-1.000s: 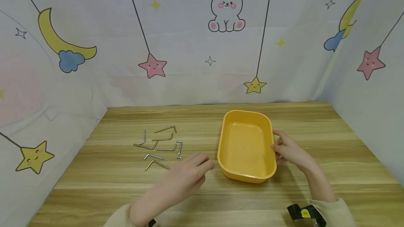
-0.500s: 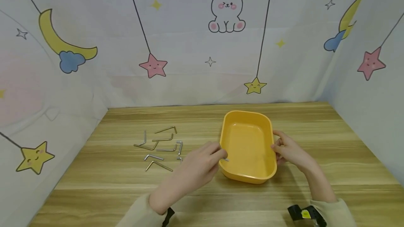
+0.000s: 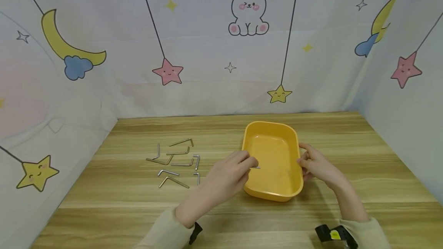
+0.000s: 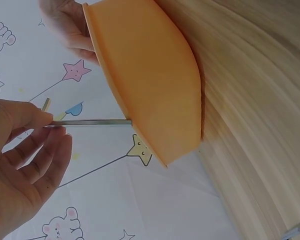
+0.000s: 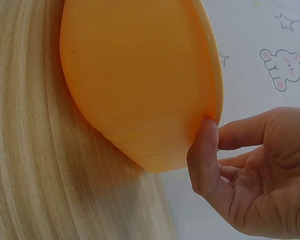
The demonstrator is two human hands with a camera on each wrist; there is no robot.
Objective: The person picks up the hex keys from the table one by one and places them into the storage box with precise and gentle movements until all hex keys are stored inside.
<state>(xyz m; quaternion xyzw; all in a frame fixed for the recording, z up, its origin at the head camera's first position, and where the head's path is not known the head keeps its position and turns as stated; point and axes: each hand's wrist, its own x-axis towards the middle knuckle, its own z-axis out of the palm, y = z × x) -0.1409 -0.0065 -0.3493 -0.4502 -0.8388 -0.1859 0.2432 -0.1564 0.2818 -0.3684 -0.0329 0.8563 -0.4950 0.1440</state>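
My left hand (image 3: pixel 230 174) pinches a silver hex key (image 4: pixel 92 122) between thumb and fingertips. In the head view this hand overlaps the left rim of a yellow plastic bin (image 3: pixel 273 156), and the key's end shows against the bin's inside. The left wrist view has the key's long arm sticking out level towards the bin's rim, its short bent end beside the fingers. On the other side, my right hand (image 3: pixel 318 166) grips the bin's right rim, thumb and fingers on either side of the wall (image 5: pixel 140 75). The bin's floor shows no objects.
Several L-shaped hex keys, some silver and some brass-coloured, lie spread on the wooden table (image 3: pixel 104 195) to the left, among them a brass-coloured key (image 3: pixel 176 181) and a small silver key (image 3: pixel 198 178). A patterned curtain (image 3: pixel 207 49) closes off the back and sides.
My left hand has moved right and a little away from me with the hex key, from beside the bin to over its left rim. My right hand and the bin have stayed put.
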